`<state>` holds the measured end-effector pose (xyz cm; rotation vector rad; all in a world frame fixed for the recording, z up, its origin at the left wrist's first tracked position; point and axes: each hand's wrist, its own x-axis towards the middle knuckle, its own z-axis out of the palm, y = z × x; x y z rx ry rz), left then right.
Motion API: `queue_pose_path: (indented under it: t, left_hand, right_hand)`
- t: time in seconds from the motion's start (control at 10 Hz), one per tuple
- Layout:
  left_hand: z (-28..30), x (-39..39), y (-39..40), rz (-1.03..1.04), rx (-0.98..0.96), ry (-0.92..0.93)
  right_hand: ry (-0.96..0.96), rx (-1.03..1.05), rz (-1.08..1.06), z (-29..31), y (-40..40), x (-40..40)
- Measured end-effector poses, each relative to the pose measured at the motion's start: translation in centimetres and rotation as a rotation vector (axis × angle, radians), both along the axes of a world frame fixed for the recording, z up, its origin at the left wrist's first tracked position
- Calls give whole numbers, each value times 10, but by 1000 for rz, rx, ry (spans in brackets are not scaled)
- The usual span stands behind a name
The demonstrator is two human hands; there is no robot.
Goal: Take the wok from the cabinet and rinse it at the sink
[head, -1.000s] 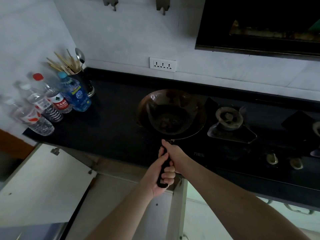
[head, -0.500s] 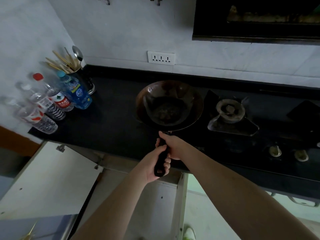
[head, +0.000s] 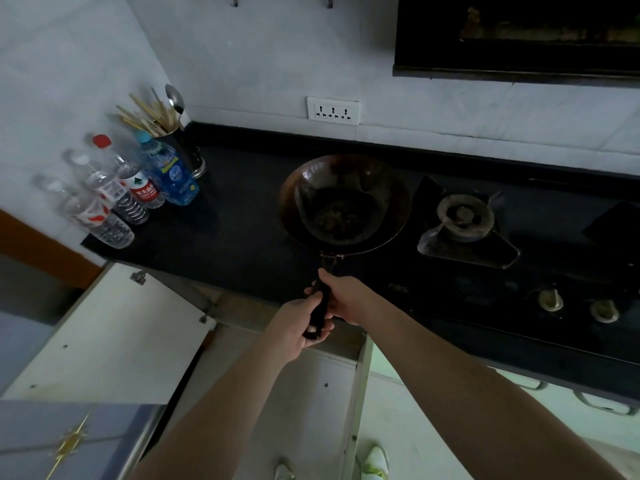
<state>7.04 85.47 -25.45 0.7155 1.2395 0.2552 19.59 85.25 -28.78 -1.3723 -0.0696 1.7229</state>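
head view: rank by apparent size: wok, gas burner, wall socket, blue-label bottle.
1. wok
2. gas burner
3./4. blue-label bottle and wall socket look about alike; the socket is farther, so unsure.

1. The long black handle (head: 320, 303) of the dark round metal wok (head: 343, 202) is mostly covered by the left hand (head: 294, 329) and right hand (head: 346, 299) wrapped around it.
2. The black range hood (head: 519, 36) is cut off by the top and right edges.
3. The clear plastic bottles (head: 100, 202) at the left of the black tabletop (head: 235, 220) are blurred; their labels cannot be read.
4. The white shoes (head: 375, 462) are cut by the bottom edge.
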Motion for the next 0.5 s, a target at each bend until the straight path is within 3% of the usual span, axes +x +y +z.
queue_pose_path:
  t: [0.4,0.5]
  left_hand:
    - [-2,-17,-3,75,236,92]
    - [1,-15,-4,62,213,142]
  right_hand:
    - [67,106,-11,6,-23,-3]
    - [117,114,-7,6,-42,10]
